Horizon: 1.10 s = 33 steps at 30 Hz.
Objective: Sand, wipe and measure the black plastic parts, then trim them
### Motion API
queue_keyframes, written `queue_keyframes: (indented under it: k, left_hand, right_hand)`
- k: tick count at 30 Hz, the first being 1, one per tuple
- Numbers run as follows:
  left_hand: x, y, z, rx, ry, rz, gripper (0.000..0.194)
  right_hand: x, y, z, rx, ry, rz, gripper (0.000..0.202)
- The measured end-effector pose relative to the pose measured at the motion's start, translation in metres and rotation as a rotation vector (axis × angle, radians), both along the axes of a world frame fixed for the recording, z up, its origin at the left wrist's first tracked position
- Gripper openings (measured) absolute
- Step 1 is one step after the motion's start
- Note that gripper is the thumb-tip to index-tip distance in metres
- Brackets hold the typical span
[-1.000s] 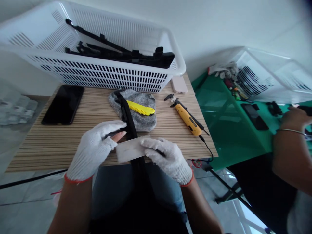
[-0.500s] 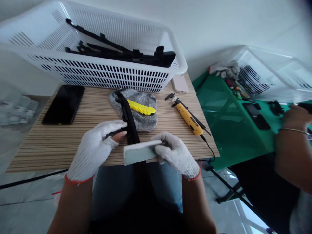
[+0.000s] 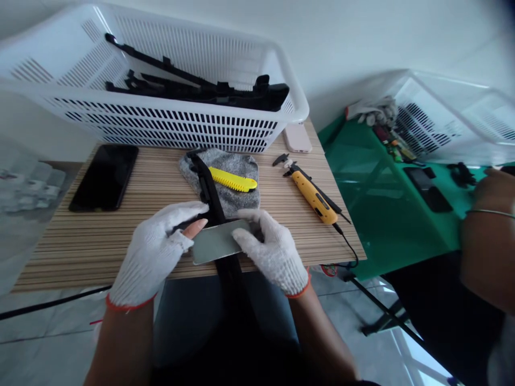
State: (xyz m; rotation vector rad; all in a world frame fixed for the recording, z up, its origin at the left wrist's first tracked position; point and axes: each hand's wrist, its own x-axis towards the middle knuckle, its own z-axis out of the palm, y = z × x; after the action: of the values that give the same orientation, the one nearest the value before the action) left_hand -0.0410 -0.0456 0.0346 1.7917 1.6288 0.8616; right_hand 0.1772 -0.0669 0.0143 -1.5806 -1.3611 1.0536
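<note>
My left hand, in a white glove with a bare thumb tip, is closed on a long black part. That part runs from a grey cloth over the table's front edge toward my lap. In my gloved right hand is a flat grey-green block, held across the top of the black part, its broad face turned up. A yellow cutter lies on the cloth, just right of the black part's upper end.
Behind stands a white basket holding several black parts. A black phone lies left; a pale phone and an orange-yellow tool with a cable lie right. Another person's arm is by a green table.
My right hand has moved left and slightly up with the block, which now lies flatter across the black part. My left hand has barely moved.
</note>
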Motion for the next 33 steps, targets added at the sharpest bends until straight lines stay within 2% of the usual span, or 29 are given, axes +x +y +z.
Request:
queue_keyframes:
  k: [4, 8, 12, 15, 19, 21, 24, 26, 28, 30, 31, 33]
  left_hand:
    - [-0.001, 0.0, -0.001, 0.009, 0.0, -0.006, 0.034]
    - [0.0, 0.0, -0.001, 0.014, -0.01, -0.03, 0.034]
    - [0.0, -0.001, 0.001, 0.001, -0.01, -0.017, 0.036]
    - [-0.003, -0.001, 0.0, 0.007, -0.001, 0.005, 0.036]
    - [-0.004, 0.001, -0.004, 0.029, 0.037, -0.031, 0.036]
    - [-0.002, 0.0, -0.006, 0.038, 0.053, -0.055, 0.037]
    - [0.0, -0.004, -0.004, 0.031, 0.038, -0.052, 0.037]
    - [-0.006, -0.004, 0.002, 0.042, 0.03, 0.02, 0.04]
    - [-0.023, 0.003, 0.011, 0.09, 0.121, 0.164, 0.047]
    - [-0.047, 0.02, 0.019, 0.138, 0.453, 0.319, 0.057]
    - [-0.06, 0.031, 0.022, 0.116, 0.6, 0.362, 0.062]
    - [-0.083, 0.055, 0.022, 0.027, 0.74, 0.396, 0.077]
  right_hand:
    - [0.008, 0.002, 0.002, 0.021, 0.109, -0.085, 0.036]
    - [0.016, 0.004, 0.0, -0.003, 0.083, 0.004, 0.036]
    - [0.019, 0.002, -0.002, -0.017, 0.055, -0.163, 0.041]
    - [0.019, -0.002, -0.003, 0.004, -0.066, -0.099, 0.038]
    - [0.019, -0.006, -0.002, 0.054, 0.035, 0.033, 0.04]
    - [0.018, -0.005, -0.002, 0.04, 0.01, 0.105, 0.039]
    - [0.014, -0.001, -0.001, 0.023, -0.045, 0.008, 0.039]
    - [0.012, 0.001, -0.001, 0.026, -0.067, -0.056, 0.041]
    - [0.011, 0.002, 0.0, 0.022, -0.12, -0.038, 0.041]
    - [0.011, 0.002, 0.001, 0.012, -0.162, -0.009, 0.041]
    - [0.011, 0.002, 0.002, 0.007, -0.17, -0.004, 0.041]
    - [0.011, 0.002, 0.002, -0.005, -0.177, -0.006, 0.04]
